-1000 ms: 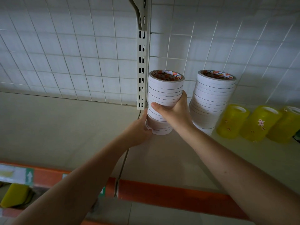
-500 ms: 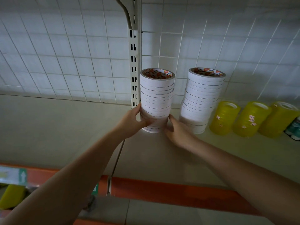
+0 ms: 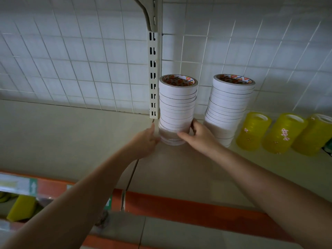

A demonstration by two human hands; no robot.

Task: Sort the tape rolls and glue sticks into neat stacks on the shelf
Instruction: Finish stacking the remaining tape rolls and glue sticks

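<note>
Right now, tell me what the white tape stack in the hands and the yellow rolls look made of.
White tape stack: matte white paper-like backing with thin dark seams between rolls, and a printed, probably cardboard, core on top. Yellow rolls: glossy translucent plastic film; light glows through them.

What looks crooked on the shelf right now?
The left tape stack is uneven: its rolls sit slightly offset. Both hands, left and right, hold its base. The right stack leans.
</note>
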